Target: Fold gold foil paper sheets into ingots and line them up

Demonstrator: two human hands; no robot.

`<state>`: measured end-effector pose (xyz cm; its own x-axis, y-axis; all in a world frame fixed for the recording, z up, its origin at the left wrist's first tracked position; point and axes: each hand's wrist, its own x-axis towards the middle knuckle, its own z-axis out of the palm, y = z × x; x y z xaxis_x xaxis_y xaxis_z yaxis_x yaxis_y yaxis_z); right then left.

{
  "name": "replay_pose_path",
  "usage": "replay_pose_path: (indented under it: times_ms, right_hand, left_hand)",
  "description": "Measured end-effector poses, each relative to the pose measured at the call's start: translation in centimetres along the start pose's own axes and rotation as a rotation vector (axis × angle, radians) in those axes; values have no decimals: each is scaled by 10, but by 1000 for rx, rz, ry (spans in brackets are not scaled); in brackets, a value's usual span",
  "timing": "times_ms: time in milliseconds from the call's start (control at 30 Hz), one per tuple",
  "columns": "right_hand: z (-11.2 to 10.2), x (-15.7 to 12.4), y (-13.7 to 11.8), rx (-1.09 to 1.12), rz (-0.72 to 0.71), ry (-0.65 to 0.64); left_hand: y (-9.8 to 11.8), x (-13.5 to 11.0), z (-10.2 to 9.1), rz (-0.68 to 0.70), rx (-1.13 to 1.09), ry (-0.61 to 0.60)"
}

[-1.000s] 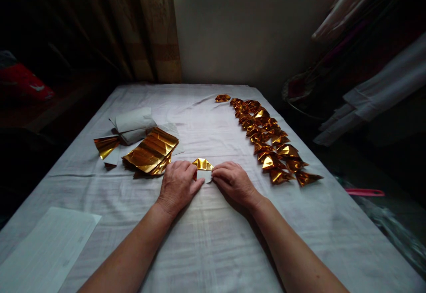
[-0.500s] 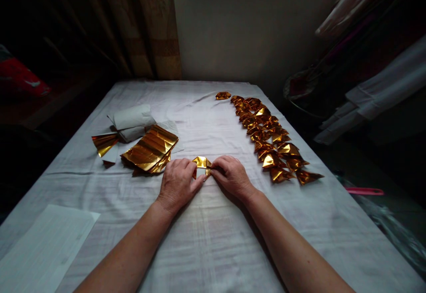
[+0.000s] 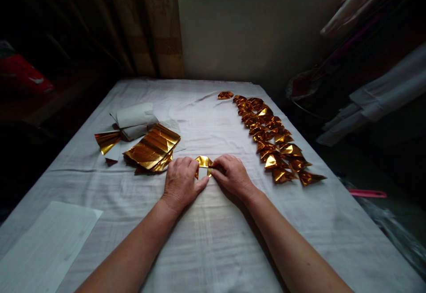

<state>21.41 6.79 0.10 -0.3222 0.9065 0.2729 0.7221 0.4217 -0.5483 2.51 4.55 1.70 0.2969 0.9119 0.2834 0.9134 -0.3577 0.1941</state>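
Note:
A small piece of gold foil paper (image 3: pixel 203 162), partly folded with a pale patch in its middle, lies on the cloth between my hands. My left hand (image 3: pixel 181 178) grips its left side, the thumb along the near edge. At its right edge, my right hand (image 3: pixel 232 173) pinches the paper between thumb and fingers. Part of the paper is hidden under the fingers. Left of my left hand is a stack of gold foil sheets (image 3: pixel 153 148). Several folded gold foil pieces (image 3: pixel 276 160) stand in rows to the right.
White cloth (image 3: pixel 206 257) covers the table. Grey-white paper (image 3: pixel 136 118) lies behind the foil stack, and a white sheet (image 3: pixel 49 244) is at the near left. One folded piece (image 3: pixel 225 95) sits apart at the back. A pink handle (image 3: pixel 368 193) shows beyond the right edge.
The whole view has shifted slightly, so everything appears a little further right. Both hands keep their hold on the foil paper, with no clear change in its folds.

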Motion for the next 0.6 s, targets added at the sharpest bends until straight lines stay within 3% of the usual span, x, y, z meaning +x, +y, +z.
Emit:
replay_pose_path:
  times_ms: [167,267,367,600]
  right_hand:
    - [3,-1,5,16,-10,28]
    - [3,-3,3,-7,-27,34]
    - [2,-8,-1,-38,-76,36]
    - [-5,-14,-12,-133,-136,-22]
  left_hand:
    - [-1,1,-3,0,-29,-3]
    - [-13,4,-9,20,-94,-63]
    - [-33,7,-15,163,-255,-188]
    - [-51,12,-19,249,-354,-191]
